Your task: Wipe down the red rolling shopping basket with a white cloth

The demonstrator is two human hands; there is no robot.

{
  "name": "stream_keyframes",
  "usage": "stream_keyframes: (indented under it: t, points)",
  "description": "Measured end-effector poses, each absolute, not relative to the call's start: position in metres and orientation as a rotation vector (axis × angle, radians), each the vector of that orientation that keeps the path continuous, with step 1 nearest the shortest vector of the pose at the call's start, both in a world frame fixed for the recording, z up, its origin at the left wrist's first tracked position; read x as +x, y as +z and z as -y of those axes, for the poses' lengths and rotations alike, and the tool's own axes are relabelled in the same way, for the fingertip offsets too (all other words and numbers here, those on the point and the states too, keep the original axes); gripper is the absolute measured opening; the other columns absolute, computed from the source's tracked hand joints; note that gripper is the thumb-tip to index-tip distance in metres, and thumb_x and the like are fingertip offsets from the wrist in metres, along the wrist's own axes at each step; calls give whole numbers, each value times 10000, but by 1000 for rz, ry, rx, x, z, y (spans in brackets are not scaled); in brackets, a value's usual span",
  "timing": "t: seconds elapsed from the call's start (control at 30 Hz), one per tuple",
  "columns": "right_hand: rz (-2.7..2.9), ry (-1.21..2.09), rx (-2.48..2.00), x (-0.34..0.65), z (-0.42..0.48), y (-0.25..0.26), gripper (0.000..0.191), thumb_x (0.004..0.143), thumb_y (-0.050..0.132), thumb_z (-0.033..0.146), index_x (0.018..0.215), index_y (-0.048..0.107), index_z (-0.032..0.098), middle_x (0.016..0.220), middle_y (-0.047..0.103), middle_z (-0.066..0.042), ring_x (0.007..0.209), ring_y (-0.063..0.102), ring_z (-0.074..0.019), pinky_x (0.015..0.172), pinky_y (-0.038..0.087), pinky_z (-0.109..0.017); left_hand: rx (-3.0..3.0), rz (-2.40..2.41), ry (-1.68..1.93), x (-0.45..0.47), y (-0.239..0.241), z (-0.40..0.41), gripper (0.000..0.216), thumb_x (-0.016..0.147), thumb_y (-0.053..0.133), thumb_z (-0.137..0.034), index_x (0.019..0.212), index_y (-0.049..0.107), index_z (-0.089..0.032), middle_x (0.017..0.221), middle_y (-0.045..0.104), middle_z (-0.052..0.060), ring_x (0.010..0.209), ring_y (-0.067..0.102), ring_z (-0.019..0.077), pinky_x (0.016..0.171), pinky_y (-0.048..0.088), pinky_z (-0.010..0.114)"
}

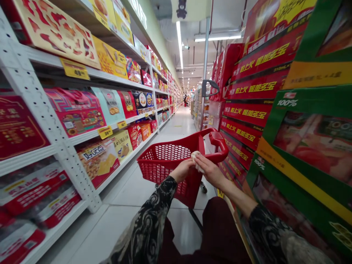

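A red plastic shopping cart (165,152) stands right in front of me, turned sideways, with its handle (220,141) at the right. My left hand (182,169) and my right hand (208,168) meet at the cart's near rim. Between their fingers is a crumpled white cloth (195,155), possibly a tissue; most of it is hidden. Both hands are closed on it. Whether the fingers also touch the cart, I cannot tell.
White shelves (63,145) with boxed snacks and yellow price tags line the left side. Stacked red drink cartons (247,113) and green boxes (305,128) rise close on the right. A tiled aisle (183,117) runs ahead, with a person (185,99) far off.
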State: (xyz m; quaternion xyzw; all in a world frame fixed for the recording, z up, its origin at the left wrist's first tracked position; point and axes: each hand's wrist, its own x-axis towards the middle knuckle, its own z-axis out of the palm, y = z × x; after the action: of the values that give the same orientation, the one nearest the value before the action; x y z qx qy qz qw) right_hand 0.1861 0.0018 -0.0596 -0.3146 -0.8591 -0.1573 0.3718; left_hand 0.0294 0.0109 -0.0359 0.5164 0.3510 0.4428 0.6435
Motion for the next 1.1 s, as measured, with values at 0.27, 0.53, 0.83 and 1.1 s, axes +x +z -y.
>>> stream_keyframes:
  t: [0.27, 0.53, 0.83, 1.1]
  points:
    - [1881, -687, -941, 207, -20, -45, 347, 888, 393, 142, 1192, 561, 146, 1261, 548, -114, 1278, 375, -196, 1041, 345, -425, 2134, -1582, 884, -9, -78, -18, 666, 695, 451, -91, 1347, 356, -185, 1473, 271, 75, 1361, 203, 208, 1108, 147, 463]
    - [2089, -805, -1047, 207, -12, -84, 406, 873, 361, 66, 1208, 545, 201, 1276, 538, -78, 1285, 362, -199, 1065, 225, -471, 2338, -1734, 606, 3, -78, -18, 753, 707, 438, -132, 1413, 180, -157, 1506, 154, 98, 1380, 116, 243, 1088, 130, 535]
    - [2290, -723, -981, 193, 4, -138, 404, 873, 369, 66, 1193, 556, 227, 1223, 586, -63, 1243, 423, -178, 1053, 258, -445, 2458, -1731, 573, -6, -102, -7, 711, 721, 412, -115, 1403, 213, -141, 1509, 132, 103, 1379, 135, 221, 1096, 158, 480]
    - [2116, -793, -1042, 176, -10, -86, 400, 898, 359, 102, 1265, 486, 200, 1326, 490, -70, 1328, 278, -197, 1082, 186, -475, 2410, -1835, 516, -3, -137, 10, 727, 696, 430, -128, 1395, 230, -99, 1502, 146, 124, 1381, 127, 232, 1107, 113, 480]
